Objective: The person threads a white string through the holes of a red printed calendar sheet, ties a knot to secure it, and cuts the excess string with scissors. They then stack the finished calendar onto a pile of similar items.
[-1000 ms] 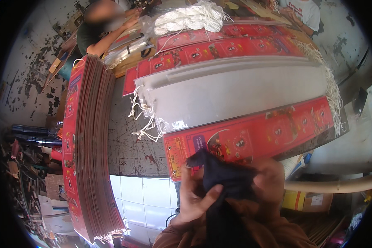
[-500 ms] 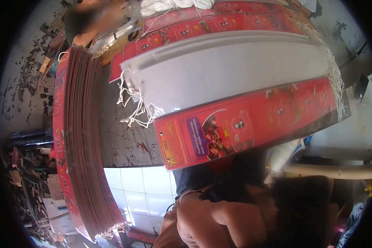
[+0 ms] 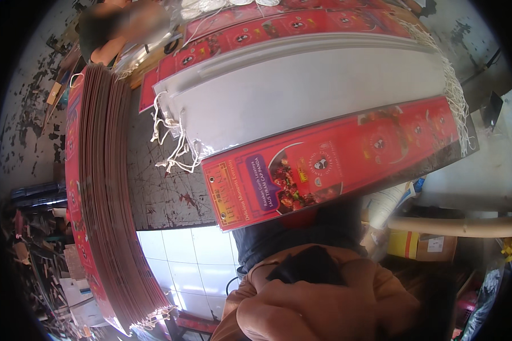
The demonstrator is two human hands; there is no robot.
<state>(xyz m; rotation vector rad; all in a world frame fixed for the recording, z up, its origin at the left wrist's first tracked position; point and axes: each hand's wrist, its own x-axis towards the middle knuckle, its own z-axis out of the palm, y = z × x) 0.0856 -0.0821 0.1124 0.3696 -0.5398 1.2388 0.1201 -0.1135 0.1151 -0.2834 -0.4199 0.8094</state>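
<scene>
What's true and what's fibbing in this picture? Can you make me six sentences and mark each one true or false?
1. The tall stack of red-faced boards is on the picture's left side. True.
2. The front printed panel is mostly green. False: it is mostly red.
3. White strings hang at the left end of the pale grey sheets. True.
4. The black cloth lies on the tall stack. False: it shows below the front printed panel in the picture.
5. The floor tiles are white. True.
6. The wall is spotless. False: it has dark patches.

Matt black cloth [image 3: 310,266], glossy red panel [image 3: 355,149], scratched tabletop [image 3: 159,196]
</scene>
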